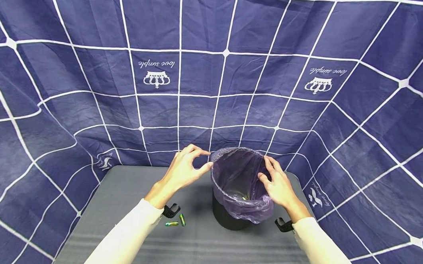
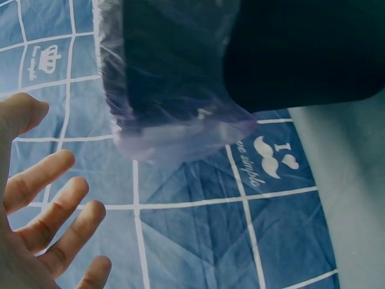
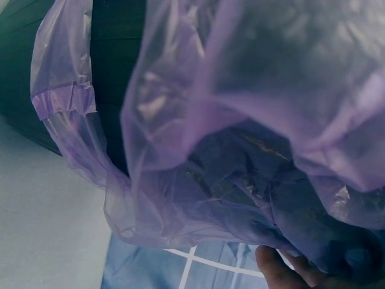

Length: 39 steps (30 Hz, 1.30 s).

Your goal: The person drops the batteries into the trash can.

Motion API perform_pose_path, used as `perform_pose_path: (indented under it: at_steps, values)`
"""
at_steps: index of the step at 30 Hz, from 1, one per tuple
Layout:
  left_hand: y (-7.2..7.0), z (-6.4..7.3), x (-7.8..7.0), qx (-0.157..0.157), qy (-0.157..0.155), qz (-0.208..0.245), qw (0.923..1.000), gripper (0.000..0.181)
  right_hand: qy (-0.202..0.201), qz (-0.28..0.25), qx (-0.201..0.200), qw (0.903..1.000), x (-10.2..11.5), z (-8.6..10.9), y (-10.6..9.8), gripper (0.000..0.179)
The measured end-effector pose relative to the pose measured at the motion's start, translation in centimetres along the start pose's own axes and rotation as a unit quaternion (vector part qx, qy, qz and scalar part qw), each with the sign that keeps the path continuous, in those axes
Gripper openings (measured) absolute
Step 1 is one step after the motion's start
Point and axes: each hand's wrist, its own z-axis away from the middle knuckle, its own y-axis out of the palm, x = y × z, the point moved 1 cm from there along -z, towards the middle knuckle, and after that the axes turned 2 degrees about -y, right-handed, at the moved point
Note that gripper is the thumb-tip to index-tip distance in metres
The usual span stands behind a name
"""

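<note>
A black bin [image 1: 230,218] stands on the grey surface, lined with a thin purple plastic bag [image 1: 229,200] folded over its rim. Beside the rim's left side is my left hand [image 1: 182,166], its fingers spread; the left wrist view shows these fingers [image 2: 60,220] apart from the bag [image 2: 174,135]. My right hand [image 1: 278,185] holds the bag's edge at the right of the rim, thumb on the inner side. Loose film hangs below it. In the right wrist view the crumpled bag [image 3: 174,120] hides most of that hand, leaving fingertips [image 3: 274,268] visible.
Two small green-yellow batteries [image 1: 172,223] lie on the grey tabletop [image 1: 191,250], left of the bin. Something small and yellowish [image 1: 244,198] shows at the bottom inside the bag. Blue cloth [image 1: 200,75] with white grid lines hangs behind and at both sides.
</note>
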Motion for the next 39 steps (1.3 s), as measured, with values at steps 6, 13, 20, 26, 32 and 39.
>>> perform_pose_path:
  at_steps: [6,13,20,26,32,39]
  values:
    - [0.2,1.2,1.2,0.002,-0.006,0.002,1.0,0.037,0.002,-0.003,0.0,1.0,0.1,0.0,-0.4,0.072]
    - [0.9,3.3,2.9,0.005,-0.015,0.003,0.9999,0.038,0.004,-0.003,-0.004,1.0,0.2,0.4,-0.5,0.071]
    - [1.6,5.9,4.9,0.013,-0.044,0.004,0.9989,0.037,0.006,-0.004,0.002,1.0,0.3,0.1,-0.3,0.072]
    - [2.5,7.9,6.5,0.024,-0.07,0.004,0.9973,0.036,0.004,-0.006,0.008,0.9999,0.3,-0.3,-0.2,0.071]
    - [3.9,9.8,8.0,0.033,-0.085,0.007,0.9958,0.035,0.006,-0.004,0.006,1.0,0.0,-0.2,-0.4,0.072]
    - [4.9,11.9,9.4,0.03,-0.084,0.0,0.996,0.033,0.005,-0.003,0.007,1.0,-0.1,-0.2,-0.1,0.071]
